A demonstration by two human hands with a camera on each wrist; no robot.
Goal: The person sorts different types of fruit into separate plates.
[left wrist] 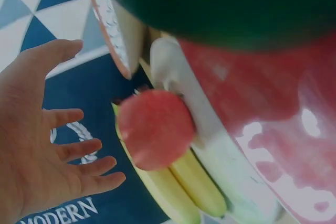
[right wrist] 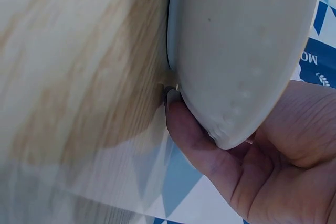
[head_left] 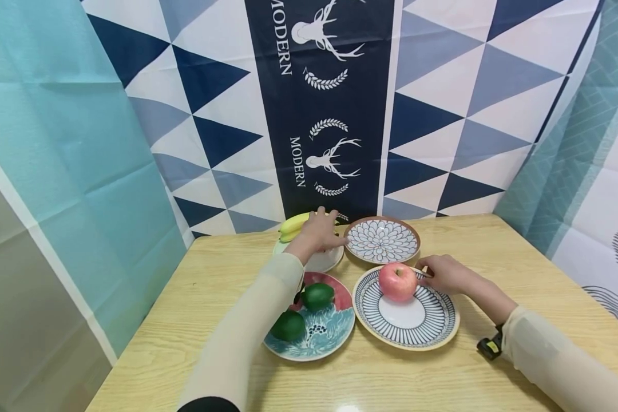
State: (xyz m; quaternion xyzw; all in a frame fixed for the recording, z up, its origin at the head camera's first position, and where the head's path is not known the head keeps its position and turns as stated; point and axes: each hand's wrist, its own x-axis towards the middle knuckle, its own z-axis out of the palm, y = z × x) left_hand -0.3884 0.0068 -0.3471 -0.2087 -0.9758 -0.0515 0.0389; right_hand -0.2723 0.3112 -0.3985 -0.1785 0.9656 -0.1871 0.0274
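Note:
My left hand (head_left: 319, 232) reaches to the back of the table with straight, spread fingers, hovering over yellow bananas (head_left: 293, 224) on a white plate (head_left: 321, 262). In the left wrist view the left hand (left wrist: 63, 119) is spread next to the bananas (left wrist: 173, 192) and a red round fruit (left wrist: 155, 129). My right hand (head_left: 443, 273) holds the right rim of a blue-striped plate (head_left: 407, 323) that carries a red apple (head_left: 397, 281). The right wrist view shows my right hand's fingers (right wrist: 189, 124) curled under the striped plate's pale rim (right wrist: 241, 51).
A floral plate (head_left: 329, 335) with two green fruits (head_left: 316, 296) lies under my left forearm. An empty patterned plate (head_left: 382, 240) sits at the back middle. Patterned cloths hang behind and beside the wooden table (head_left: 494, 240).

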